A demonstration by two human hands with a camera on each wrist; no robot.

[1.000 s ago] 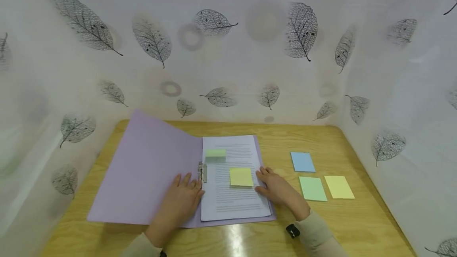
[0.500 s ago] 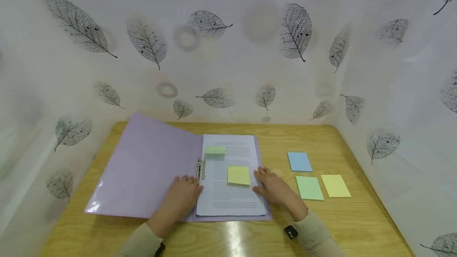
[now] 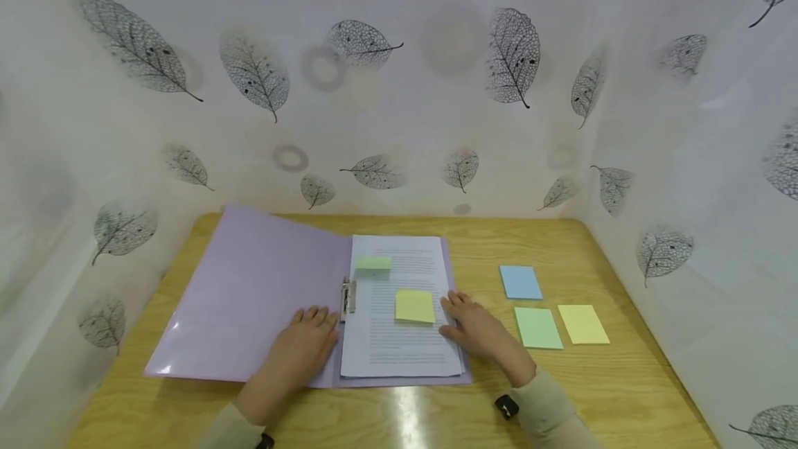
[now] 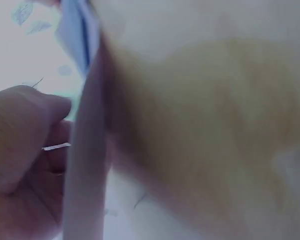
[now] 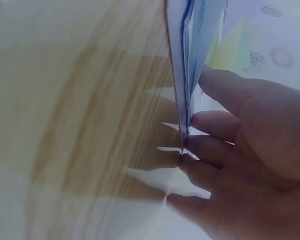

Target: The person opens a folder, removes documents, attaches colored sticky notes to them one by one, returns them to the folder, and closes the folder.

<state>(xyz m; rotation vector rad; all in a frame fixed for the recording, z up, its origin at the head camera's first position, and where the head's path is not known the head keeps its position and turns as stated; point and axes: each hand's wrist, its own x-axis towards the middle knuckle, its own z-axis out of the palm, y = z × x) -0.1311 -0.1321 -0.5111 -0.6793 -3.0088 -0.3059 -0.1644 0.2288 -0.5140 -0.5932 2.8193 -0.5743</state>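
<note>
A purple clip folder (image 3: 249,296) lies opened out, its left cover slightly raised at the outer side. Printed sheets (image 3: 411,355) rest on its right half beside a metal clip (image 3: 348,296). Stuck on the top sheet are a green sticky note (image 3: 374,264) and a yellow sticky note (image 3: 414,305). My left hand (image 3: 302,348) rests on the folder near its spine, fingers extended. My right hand (image 3: 480,328) touches the right edge of the sheets; in the right wrist view its fingertips (image 5: 189,165) meet the edges of the sheets and folder.
Blue (image 3: 521,283), green (image 3: 539,328) and yellow sticky note pads (image 3: 583,324) lie right of the folder on the wooden table (image 3: 499,238). A leaf-patterned white sheet (image 3: 399,116) encloses the back and sides.
My left hand has slid left, away from the sheets' left edge. The folder and its sheets sit slightly further left in view, which has itself shifted. My right hand stays at the edge.
</note>
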